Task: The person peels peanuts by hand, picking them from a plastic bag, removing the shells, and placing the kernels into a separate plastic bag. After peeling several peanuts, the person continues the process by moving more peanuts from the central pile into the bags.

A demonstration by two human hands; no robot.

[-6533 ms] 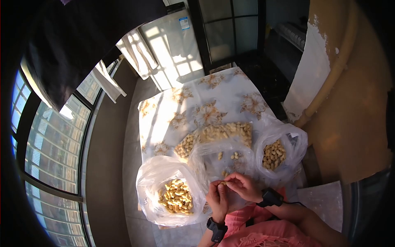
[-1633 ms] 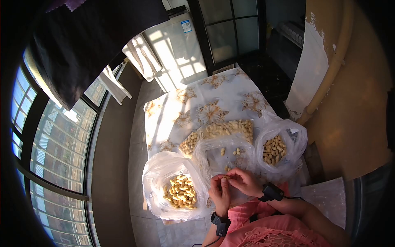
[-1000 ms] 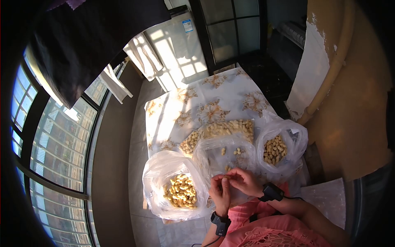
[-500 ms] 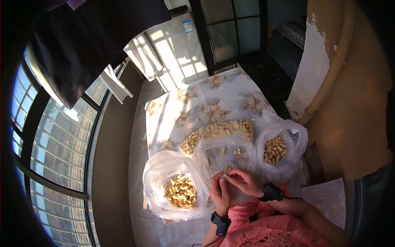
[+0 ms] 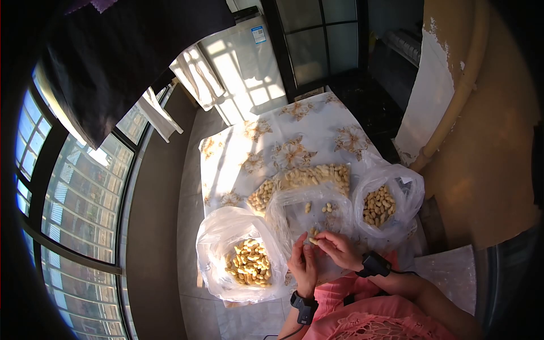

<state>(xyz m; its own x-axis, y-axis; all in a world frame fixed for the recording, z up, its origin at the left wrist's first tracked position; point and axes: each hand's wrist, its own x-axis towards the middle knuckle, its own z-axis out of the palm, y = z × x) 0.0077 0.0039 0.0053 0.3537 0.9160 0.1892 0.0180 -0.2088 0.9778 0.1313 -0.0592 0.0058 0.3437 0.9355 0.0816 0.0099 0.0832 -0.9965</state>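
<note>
Pinched in the grip of the right hand (image 5: 340, 253), between thumb and forefinger: one peanut (image 5: 313, 241), positioned just beyond the left thumb tip, over the near part of the clear plastic bag (image 5: 309, 196) at centre. Left hand (image 5: 304, 266): raised alongside, thumb and forefinger close to the same peanut; grip state not determinable, contact with the peanut likewise. Just beyond the fingertips: a further small group of peanuts (image 5: 315, 231), partly hidden. Farther back, within the outline of the central bag: a single peanut (image 5: 307, 208) and, to its right, a small cluster of peanuts (image 5: 327, 208). Left of the left hand: an open white translucent bag (image 5: 212, 241), with a sunlit pile of unshelled peanuts (image 5: 249, 263) inside. Beyond and right of the right hand: a second open translucent bag (image 5: 409, 195), with a smaller pile of unshelled peanuts (image 5: 378, 207) inside. Behind the central bag: a long, well-filled clear bag of peanuts (image 5: 314, 175), laid across the tabletop (image 5: 266, 156). Tabletop covering: white cloth, brown-and-gold floral print, window light along the left side. On both wrists: black wrist units, left (image 5: 304, 307) and right (image 5: 376, 264). Below the forearms: pink garment (image 5: 374, 317) with openwork trim.
</note>
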